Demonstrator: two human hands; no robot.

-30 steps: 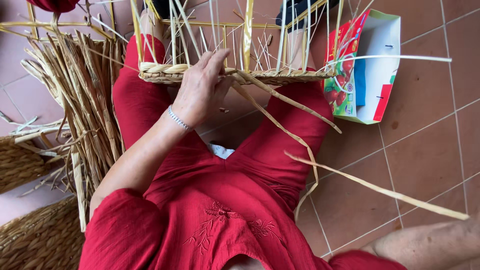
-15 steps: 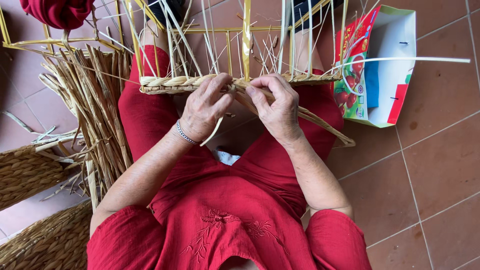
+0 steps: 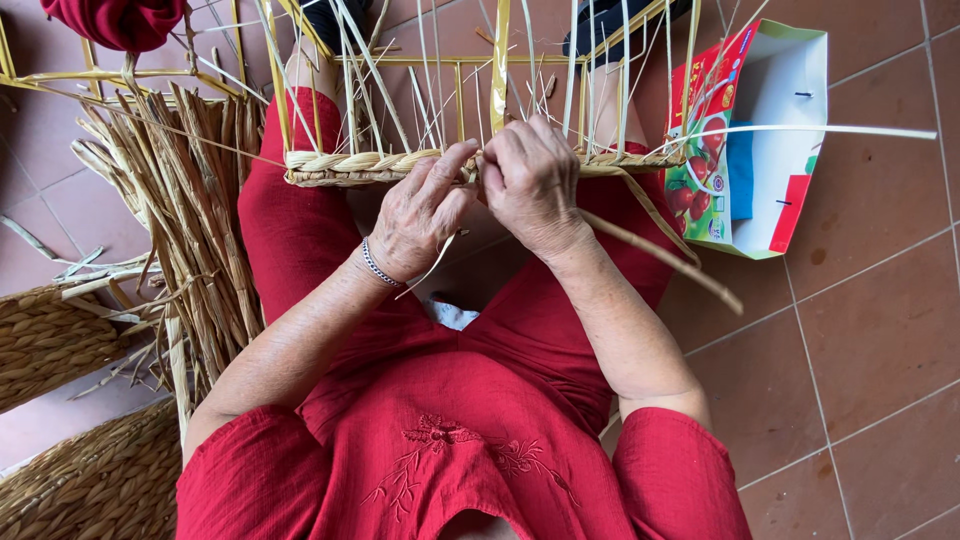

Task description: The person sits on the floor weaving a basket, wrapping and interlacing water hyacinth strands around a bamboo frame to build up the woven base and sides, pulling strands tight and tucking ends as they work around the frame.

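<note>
Close by, left hand [image 3: 425,220] & right hand [image 3: 530,180] both pinch strands at woven rim [image 3: 350,165] over lap. Straw bundle [image 3: 200,230] left, finished baskets [image 3: 60,400] beside. Colourful paper bag [image 3: 770,140] right, white inside, on tiles.

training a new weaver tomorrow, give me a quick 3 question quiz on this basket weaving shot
1. True or false: both hands are at the woven band of the frame.
2. Which wrist wears the bracelet?
3. What lies on the tiles beyond the right hand? A) paper bag B) bucket C) stool

Key
1. True: the left hand and right hand meet there.
2. Left.
3. A, the paper bag.
</note>
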